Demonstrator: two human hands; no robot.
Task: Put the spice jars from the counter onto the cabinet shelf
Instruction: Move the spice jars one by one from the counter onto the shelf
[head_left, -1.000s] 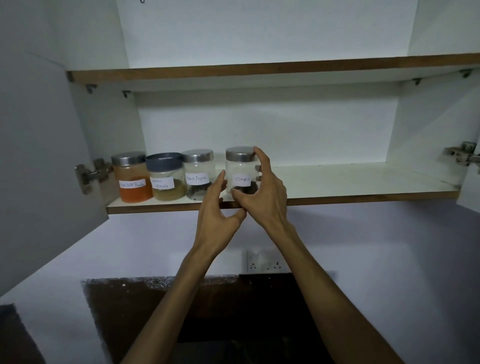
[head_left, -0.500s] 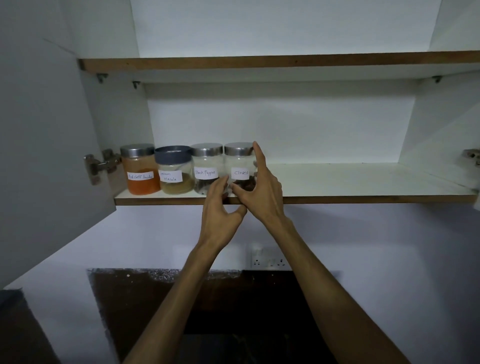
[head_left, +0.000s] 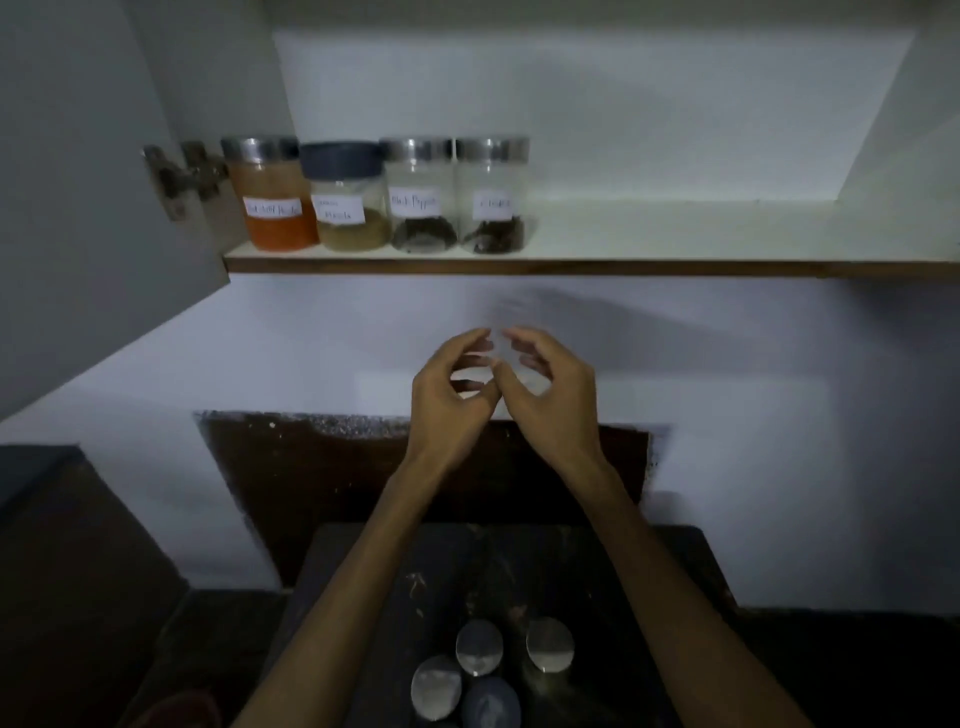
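Standing in a row on the cabinet shelf at its left end: 4 spice jars, side by side, upright. L to R: orange-powder jar w/ steel lid, yellow-brown jar w/ dark blue lid, black pepper jar w/ steel lid, cloves jar w/ steel lid. Each has a white handwritten label facing out; pepper and cloves jars are touching or nearly so. Shelf to the right of them is bare white board w/ a brown front edge.

Below the shelf, in front of the wall, both hands hang in the air, well apart from the jars. Left hand and right hand are close together, fingers loosely curled, holding nothing; fingertips nearly meet, motion-blurred.

Down on the dark counter, near the bottom edge, 4 more jars seen from above: 3 steel lids and one dark lid, clustered between the forearms. Metal door hinge sits left of the orange jar.
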